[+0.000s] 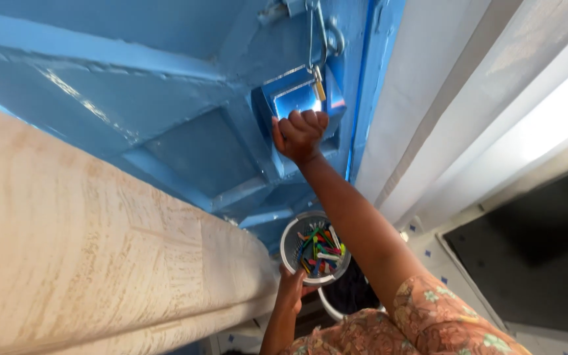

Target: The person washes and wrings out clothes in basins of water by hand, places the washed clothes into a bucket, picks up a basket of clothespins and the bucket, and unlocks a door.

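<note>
My right hand point(299, 135) is raised against a blue metal door point(165, 98). Its fingers are curled into a fist over the lower edge of a blue latch box point(290, 95) on that door. A small brass padlock point(319, 83) hangs from a metal hasp point(315, 29) just above the knuckles. Lower down, my left hand point(290, 288) holds a small white round basket point(288, 244) from underneath. Several coloured clothes pegs point(320, 253) fill the basket. My right forearm crosses the basket's right side.
A beige rough-textured surface point(67, 250) fills the left. A white wall and frame point(442, 98) stand right of the door, with a dark opening point(534, 243) beyond. A white bucket with dark cloth point(348, 297) sits below the basket on a tiled floor point(428, 253).
</note>
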